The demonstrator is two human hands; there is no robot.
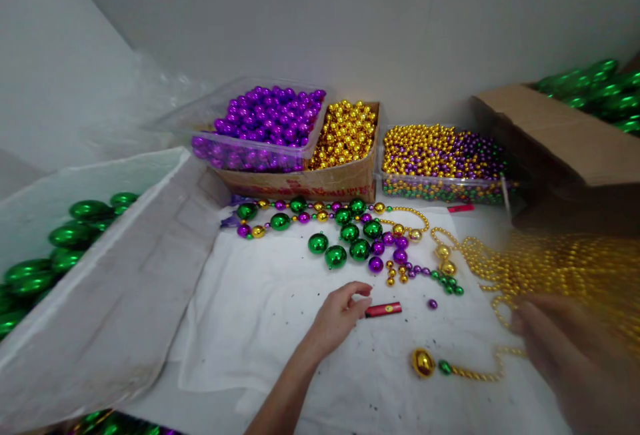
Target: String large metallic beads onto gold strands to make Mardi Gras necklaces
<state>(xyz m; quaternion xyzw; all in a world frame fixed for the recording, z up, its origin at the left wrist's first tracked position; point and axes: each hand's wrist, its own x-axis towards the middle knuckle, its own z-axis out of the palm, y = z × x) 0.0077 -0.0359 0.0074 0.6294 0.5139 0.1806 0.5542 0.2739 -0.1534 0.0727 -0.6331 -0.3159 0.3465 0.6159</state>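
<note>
My left hand (343,309) is low over the white cloth, its thumb and index finger curved with a gap between them. Against its thumb tip is the end of a red lighter (384,310); no grip on it shows. Motion smears my right hand (575,348) at the right, beside a heap of gold bead strands (505,258). A short gold bead strand (475,373), with a green bead (445,367) and a large gold ball (423,362) at its end, runs up to that hand; whether the fingers hold it is hidden by blur.
Green balls (359,249), purple balls (399,257) and a mixed bead garland (281,221) lie beyond my hands. Behind stand a clear tub of purple balls (270,118), a carton of gold balls (350,128) and a tray of small beads (430,155). Boxes flank both sides.
</note>
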